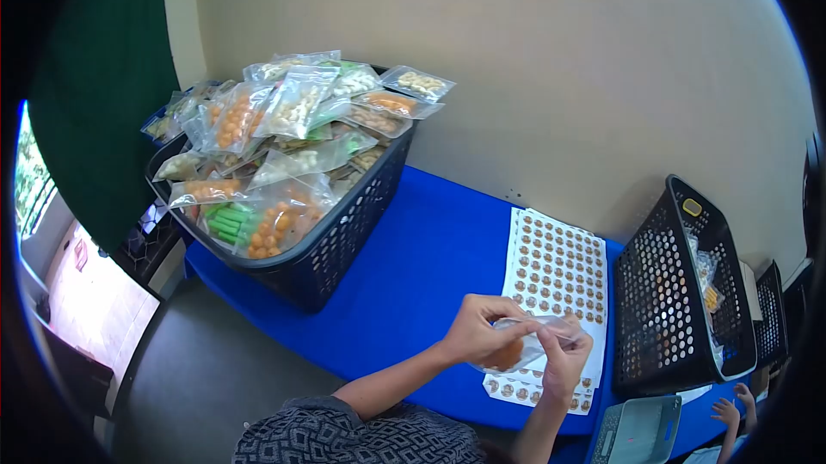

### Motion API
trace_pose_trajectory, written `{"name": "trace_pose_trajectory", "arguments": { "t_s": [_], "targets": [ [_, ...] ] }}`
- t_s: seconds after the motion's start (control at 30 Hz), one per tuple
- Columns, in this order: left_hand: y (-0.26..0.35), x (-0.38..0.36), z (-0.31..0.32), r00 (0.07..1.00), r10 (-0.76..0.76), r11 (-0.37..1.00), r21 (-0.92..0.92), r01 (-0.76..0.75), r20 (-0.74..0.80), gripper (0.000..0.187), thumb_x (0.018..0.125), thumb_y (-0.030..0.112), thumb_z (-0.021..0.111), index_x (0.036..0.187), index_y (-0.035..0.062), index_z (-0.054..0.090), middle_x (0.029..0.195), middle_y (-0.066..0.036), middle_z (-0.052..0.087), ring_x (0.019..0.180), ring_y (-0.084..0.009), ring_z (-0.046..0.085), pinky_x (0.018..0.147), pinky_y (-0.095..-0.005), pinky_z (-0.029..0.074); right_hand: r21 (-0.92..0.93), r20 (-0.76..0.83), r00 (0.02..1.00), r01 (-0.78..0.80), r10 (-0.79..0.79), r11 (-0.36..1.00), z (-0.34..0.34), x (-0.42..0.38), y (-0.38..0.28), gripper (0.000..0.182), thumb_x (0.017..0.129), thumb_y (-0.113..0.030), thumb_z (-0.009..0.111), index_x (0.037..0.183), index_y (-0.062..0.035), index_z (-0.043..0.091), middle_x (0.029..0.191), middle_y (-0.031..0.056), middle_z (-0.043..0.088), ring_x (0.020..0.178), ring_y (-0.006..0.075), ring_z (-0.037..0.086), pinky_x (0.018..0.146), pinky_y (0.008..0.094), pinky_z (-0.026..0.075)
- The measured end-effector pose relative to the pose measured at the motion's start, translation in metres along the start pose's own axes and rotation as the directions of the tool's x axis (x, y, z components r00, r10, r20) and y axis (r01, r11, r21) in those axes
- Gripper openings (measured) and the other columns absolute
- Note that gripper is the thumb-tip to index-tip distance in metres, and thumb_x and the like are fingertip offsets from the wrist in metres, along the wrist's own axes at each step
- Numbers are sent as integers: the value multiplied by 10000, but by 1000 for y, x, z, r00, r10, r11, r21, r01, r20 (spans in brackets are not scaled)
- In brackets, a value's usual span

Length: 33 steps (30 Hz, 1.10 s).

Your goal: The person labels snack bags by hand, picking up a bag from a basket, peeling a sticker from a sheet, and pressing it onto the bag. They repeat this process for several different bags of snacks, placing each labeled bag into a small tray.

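Between my two hands is a see-through plastic bag [509,359] with something orange-brown in its lower part; I cannot make out what exactly. My left hand [483,328] pinches the bag's upper left edge, fingers closed. On the other side my right hand [564,359] grips the top right corner, thumb pressed against the film. Both hands are above sheets of round stickers [559,270], printed in rows, which lie on the blue tablecloth [430,266]. The bag and hands hide part of the lower sheets.
At the left, a big black basket [323,262] is heaped with filled bags [297,107]. A second black basket [656,309] at the right holds a few bags. Near it stand a grey tray [641,430] and another person's hands [731,411]. A wall runs behind the table.
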<state>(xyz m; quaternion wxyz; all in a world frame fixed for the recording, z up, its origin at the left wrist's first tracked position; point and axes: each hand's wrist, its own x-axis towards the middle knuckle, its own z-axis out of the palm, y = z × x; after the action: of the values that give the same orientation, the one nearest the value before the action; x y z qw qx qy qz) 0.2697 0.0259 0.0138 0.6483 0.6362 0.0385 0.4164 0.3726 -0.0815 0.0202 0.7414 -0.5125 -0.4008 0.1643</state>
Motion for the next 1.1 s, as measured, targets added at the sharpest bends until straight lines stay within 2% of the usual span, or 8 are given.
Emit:
{"name": "trace_pose_trajectory", "arguments": {
  "t_s": [0.27, 0.53, 0.63, 0.73, 0.83, 0.93, 1.03, 1.1],
  "targets": [
    [41, -12, -68, 968, -222, 974, -66, 216, -117, 90, 755, 75, 632, 717, -7, 637, 712, -55, 614, 675, -75, 544, 611, -204, 429, 143, 298, 947, -168, 119, 975, 53, 12, 10, 164, 804, -79, 533, 901, 12, 630, 860, 87, 595, 814, 144, 517, 749, 260, 401],
    [-17, 0, -14, 986, -163, 960, -224, 168, 43, 124, 784, 45, 585, 890, -13, 559, 901, -94, 575, 823, -143, 543, 756, -261, 433, 121, -17, 964, -263, 266, 957, 7, -20, 3, 227, 855, -132, 480, 967, 26, 600, 975, 118, 596, 884, 177, 560, 818, 297, 422],
    [-26, -1, 29, 988, -140, 952, -263, 154, 72, 303, 779, 23, 573, 1061, -21, 472, 1117, -128, 475, 1018, -181, 476, 906, -311, 370, 164, -347, 917, -149, 198, 975, -20, -41, -16, 276, 881, -162, 448, 1043, 31, 558, 1003, 112, 582, 922, 153, 542, 813, 270, 430],
    [-24, -8, 65, 912, 46, 967, -247, 61, 407, 491, 775, 157, 611, 1176, -33, 399, 1203, -155, 403, 1174, -240, 358, 987, -349, 285, -155, -269, 962, -94, 50, 983, -32, -65, -45, 394, 894, -249, 405, 1186, 11, 450, 1205, 150, 444, 1104, 221, 420, 940, 314, 307],
    [-5, -22, 105, 911, 150, 935, -355, -5, 383, 505, 783, 235, 610, 1158, -38, 412, 1182, -158, 419, 1096, -232, 437, 923, -334, 354, -439, -143, 979, 67, -143, 896, -37, -82, -67, 464, 873, -347, 408, 1207, -27, 446, 1318, 156, 303, 1198, 283, 271, 983, 362, 207],
    [19, -23, 117, 885, -109, 925, -280, 257, 453, 299, 861, 184, 491, 1044, -51, 474, 907, -116, 580, 898, -190, 558, 807, -298, 435, -875, -178, 922, 12, -345, 484, -54, -98, -86, 477, 834, -311, 492, 1200, -17, 409, 1112, 153, 427, 1063, 261, 348, 882, 352, 283],
    [25, -26, 130, 801, -160, 847, -336, 412, 577, 199, 850, 147, 510, 909, -35, 566, 868, -115, 583, 785, -158, 558, 743, -271, 443, -665, -576, 624, 18, -529, 746, -58, -108, -90, 421, 709, -214, 677, 1029, -30, 474, 998, 109, 458, 1025, 188, 381, 851, 314, 325],
    [17, -35, 140, 811, 65, 920, -349, 177, 582, 135, 814, 113, 556, 823, -14, 599, 866, -109, 561, 812, -157, 542, 742, -271, 434, -543, -531, 763, 30, -370, 839, -75, -127, -99, 386, 731, -209, 659, 1023, -25, 485, 950, 92, 489, 955, 159, 424, 813, 292, 353]
  ]
}}
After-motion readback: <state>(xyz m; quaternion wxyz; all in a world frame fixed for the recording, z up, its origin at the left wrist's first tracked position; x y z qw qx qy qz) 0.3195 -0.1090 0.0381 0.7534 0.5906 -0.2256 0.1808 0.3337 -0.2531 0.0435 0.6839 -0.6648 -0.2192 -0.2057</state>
